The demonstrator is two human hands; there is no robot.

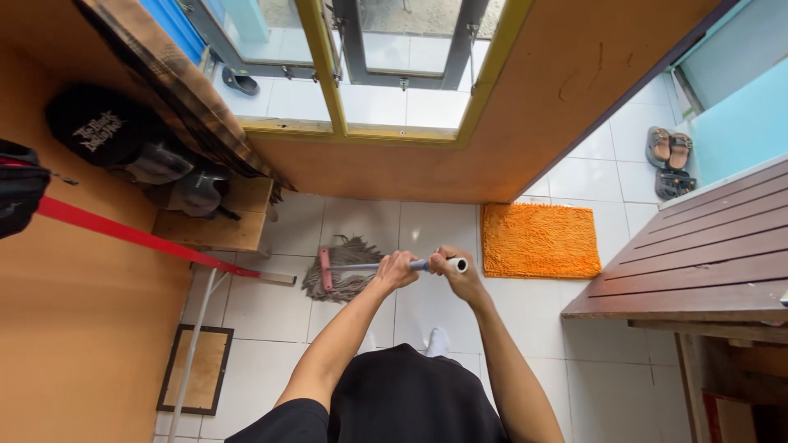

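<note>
I hold a mop by its grey and blue handle (419,265) with both hands. My left hand (397,269) grips the shaft lower down. My right hand (454,271) closes around the top end, just beside the white end cap. The mop head (336,269), grey strings on a red bar, rests on the white tiled floor (427,230) in front of me, to the left of my hands.
An orange mat (539,241) lies on the tiles to the right. A brown wooden table (698,262) stands at the right, sandals (669,156) beyond it. A low shelf (217,226) with dark items stands left, crossed by a red-handled tool (139,238). A glass door (394,57) is ahead.
</note>
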